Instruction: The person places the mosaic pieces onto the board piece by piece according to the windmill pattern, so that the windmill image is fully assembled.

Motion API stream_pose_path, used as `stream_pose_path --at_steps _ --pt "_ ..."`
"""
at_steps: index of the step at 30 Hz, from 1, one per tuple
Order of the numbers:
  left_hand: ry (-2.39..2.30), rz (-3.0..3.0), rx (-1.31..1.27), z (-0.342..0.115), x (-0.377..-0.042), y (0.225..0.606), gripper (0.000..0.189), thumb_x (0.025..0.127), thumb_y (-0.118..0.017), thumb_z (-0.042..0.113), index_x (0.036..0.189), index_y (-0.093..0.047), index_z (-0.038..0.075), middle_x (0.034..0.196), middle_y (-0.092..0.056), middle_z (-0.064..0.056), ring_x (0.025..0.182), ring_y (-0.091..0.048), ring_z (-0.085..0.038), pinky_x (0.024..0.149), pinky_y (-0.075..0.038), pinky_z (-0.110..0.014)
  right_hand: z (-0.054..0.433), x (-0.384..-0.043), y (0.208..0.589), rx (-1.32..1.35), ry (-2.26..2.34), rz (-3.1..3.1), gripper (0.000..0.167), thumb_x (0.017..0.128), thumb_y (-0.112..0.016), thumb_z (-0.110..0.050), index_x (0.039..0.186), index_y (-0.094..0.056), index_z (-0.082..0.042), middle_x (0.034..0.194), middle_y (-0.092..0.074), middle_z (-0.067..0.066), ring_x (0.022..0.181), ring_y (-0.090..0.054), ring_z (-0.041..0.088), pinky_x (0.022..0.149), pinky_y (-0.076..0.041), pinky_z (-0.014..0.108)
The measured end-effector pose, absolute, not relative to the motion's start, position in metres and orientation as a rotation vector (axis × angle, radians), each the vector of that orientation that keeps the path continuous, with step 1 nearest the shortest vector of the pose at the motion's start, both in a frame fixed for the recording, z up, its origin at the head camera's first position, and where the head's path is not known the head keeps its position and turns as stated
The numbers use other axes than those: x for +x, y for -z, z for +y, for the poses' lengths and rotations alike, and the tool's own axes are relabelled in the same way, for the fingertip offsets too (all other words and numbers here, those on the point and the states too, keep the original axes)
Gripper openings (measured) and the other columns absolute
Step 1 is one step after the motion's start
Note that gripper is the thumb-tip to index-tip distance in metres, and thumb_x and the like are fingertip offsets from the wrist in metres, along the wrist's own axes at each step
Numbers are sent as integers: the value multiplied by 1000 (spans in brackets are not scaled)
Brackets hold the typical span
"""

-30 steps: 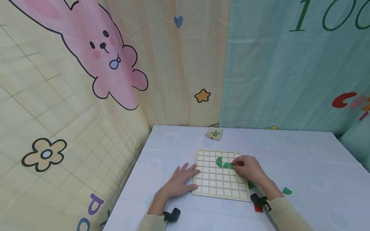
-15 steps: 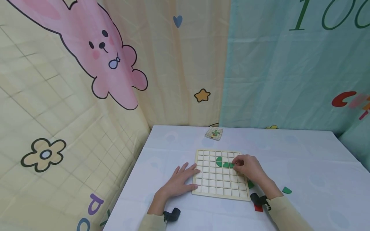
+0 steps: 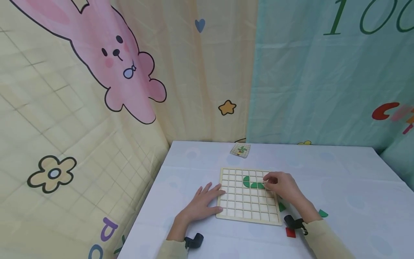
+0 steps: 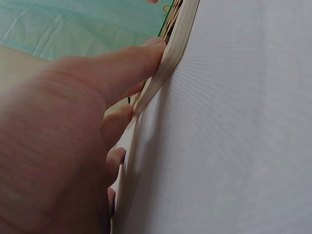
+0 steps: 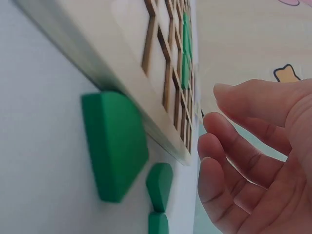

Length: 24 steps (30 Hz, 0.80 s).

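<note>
A pale wooden grid board [image 3: 249, 205] lies on the table, with several green quarter-round pieces [image 3: 257, 185] seated in its upper cells. My left hand [image 3: 202, 205] rests at the board's left side, fingers spread and fingertips on the edge; in the left wrist view the thumb [image 4: 131, 63] touches the wooden rim. My right hand [image 3: 284, 187] hovers at the board's upper right, just beside the rightmost green piece. In the right wrist view its fingers [image 5: 253, 161] are loosely bent, thumb and index apart, with nothing between them.
Loose green pieces [image 5: 114, 146] lie along the board's right edge, one partly behind the right wrist. Another green piece [image 3: 323, 213] sits farther right. A red square [image 3: 290, 232] lies near the right wrist camera. Behind the board is a small patterned card [image 3: 240, 150].
My right hand has let go of the rightmost green piece on the board and shifted slightly right. That piece now shows more fully in its cell. My left hand stays put.
</note>
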State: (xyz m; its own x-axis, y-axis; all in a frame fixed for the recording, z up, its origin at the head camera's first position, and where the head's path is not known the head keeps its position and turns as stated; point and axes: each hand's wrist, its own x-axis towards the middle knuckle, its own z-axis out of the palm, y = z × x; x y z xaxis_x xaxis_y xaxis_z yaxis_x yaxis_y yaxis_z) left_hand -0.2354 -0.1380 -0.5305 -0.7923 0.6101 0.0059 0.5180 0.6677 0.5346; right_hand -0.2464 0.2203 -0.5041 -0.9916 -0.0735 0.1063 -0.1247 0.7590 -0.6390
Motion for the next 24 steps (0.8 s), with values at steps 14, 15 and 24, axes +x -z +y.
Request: stream_pose_path --at_steps 14,15,24 --pt "-774 2721 927 -137 -235 528 58 96 -62 49 150 -48 32 165 -26 8 154 -10 -28 121 -5 -58 245 -234 490 126 -1004 -2876 19 91 -75 -13 110 -74 -10 89 -67 -1 84 -59 21 70 -54 32" --pt "-777 2721 927 -137 -235 528 58 96 -62 49 150 -48 32 165 -26 7 154 -10 -28 121 -5 -57 247 -233 490 119 -1006 -2877 20 91 -75 -13 110 -74 -10 89 -67 -1 85 -59 21 69 -54 32" --pt "-779 2719 929 -138 -236 529 58 96 -62 49 150 -48 33 165 -25 9 154 -9 -27 121 -4 -57 264 -221 495 104 -964 -2887 23 90 -76 -16 112 -73 -9 95 -68 1 88 -60 21 70 -54 31"
